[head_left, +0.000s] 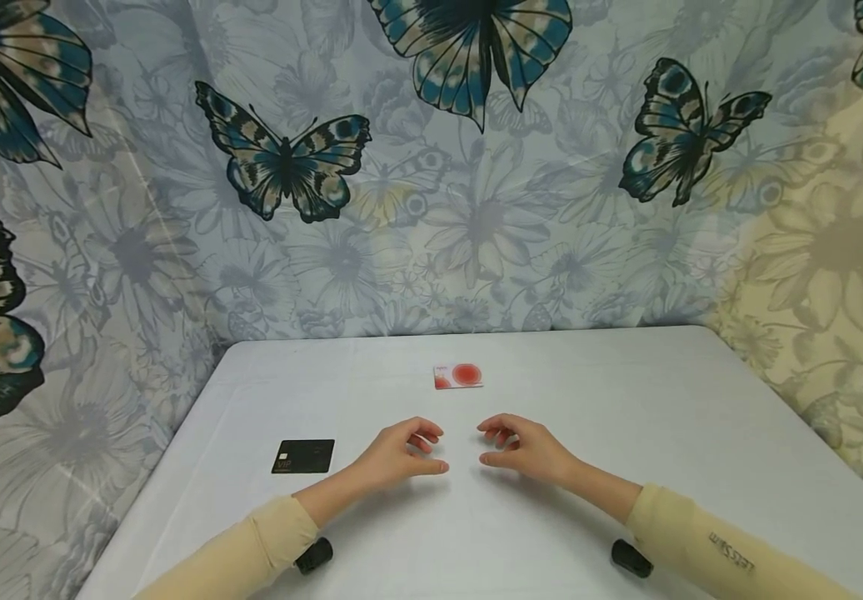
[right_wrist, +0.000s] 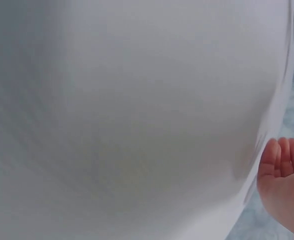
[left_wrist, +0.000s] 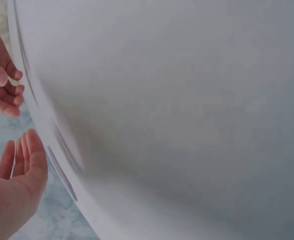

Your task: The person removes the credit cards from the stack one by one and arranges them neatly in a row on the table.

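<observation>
Above the middle of the white table, my left hand and right hand face each other with a gap between them. The fingers of both are loosely bent and hold nothing. To the left of my left hand lies a flat black card with a small chip and "VIP" lettering. Farther back, beyond both hands, a white card with red circles lies on the table. In the left wrist view, the left hand appears at the lower left; the right wrist view has the right hand at its right edge.
The white table reaches back to a fabric backdrop printed with butterflies and flowers. Small black devices, one at the left forearm and one at the right forearm, show beside the cream sleeves.
</observation>
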The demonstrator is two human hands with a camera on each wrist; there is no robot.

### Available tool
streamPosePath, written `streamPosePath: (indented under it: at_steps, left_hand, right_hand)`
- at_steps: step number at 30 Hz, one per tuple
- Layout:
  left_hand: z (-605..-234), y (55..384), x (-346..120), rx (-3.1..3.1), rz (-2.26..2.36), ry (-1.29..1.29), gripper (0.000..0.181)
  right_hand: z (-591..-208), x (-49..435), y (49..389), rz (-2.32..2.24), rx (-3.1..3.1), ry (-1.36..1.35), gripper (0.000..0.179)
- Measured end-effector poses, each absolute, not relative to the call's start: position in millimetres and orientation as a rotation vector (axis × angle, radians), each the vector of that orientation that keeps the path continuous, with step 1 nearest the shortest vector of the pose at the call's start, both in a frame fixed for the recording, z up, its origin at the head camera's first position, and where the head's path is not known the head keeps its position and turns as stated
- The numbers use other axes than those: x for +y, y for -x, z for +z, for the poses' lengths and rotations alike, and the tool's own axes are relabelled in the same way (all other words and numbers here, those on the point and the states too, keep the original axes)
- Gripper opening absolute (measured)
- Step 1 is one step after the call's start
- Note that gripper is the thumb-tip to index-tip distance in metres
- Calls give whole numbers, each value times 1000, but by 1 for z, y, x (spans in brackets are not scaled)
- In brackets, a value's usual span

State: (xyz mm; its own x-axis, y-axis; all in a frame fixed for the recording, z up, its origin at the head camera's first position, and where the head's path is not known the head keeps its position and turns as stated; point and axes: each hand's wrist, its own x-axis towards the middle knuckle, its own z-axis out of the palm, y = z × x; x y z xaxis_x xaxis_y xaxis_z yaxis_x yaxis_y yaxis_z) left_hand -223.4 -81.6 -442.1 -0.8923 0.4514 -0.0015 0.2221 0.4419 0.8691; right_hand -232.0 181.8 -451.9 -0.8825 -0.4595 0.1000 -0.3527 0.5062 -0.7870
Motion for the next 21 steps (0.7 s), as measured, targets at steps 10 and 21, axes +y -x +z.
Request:
streamPosePath:
  at_steps: [10,21]
  left_hand:
    - [-440,259,-72,2565,1377,-577,47]
    - [-446,297,-63,2713,1292,-553,45]
  right_hand:
    - [-452,183,269,-1249,2692,624,42]
    - [-451,177,310,-1234,2754,504,43]
